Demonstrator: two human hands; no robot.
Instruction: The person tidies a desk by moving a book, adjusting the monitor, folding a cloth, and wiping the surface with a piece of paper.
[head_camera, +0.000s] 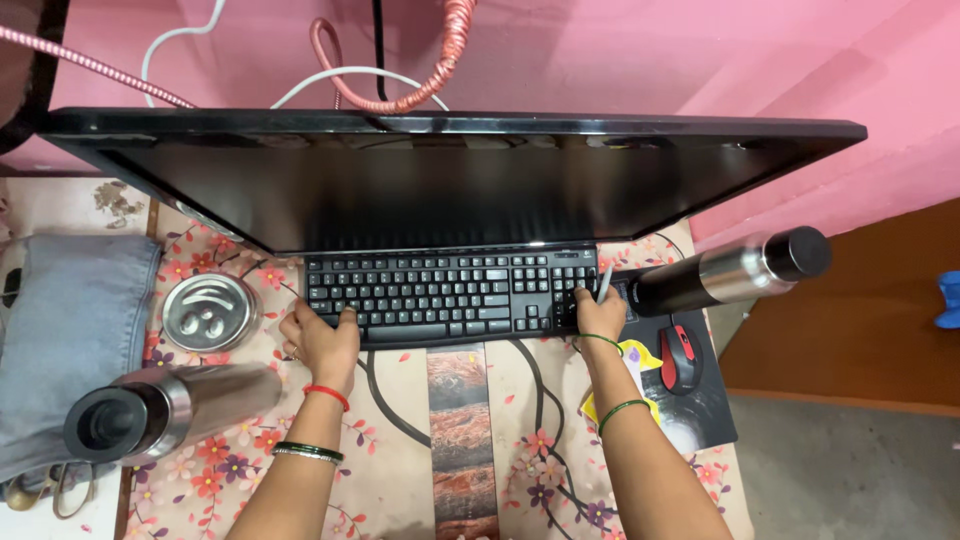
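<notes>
On the floral-patterned surface (400, 470), the left hand (322, 342) rests at the lower left corner of the black plastic keyboard (450, 293), fingers loosely spread; the right hand (600, 315), at the keyboard's right end, pinches a slim silver pen (604, 284) below the wide black monitor (450, 180) at frame centre.

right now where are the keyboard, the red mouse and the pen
keyboard (450, 295), head view, middle of the keys
red mouse (679, 357), head view, top shell
pen (604, 285), head view, shaft above the right hand (600, 318)

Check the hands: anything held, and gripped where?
The right hand holds a thin grey pen by its lower end. The left hand holds nothing; it rests on the keyboard.
</notes>
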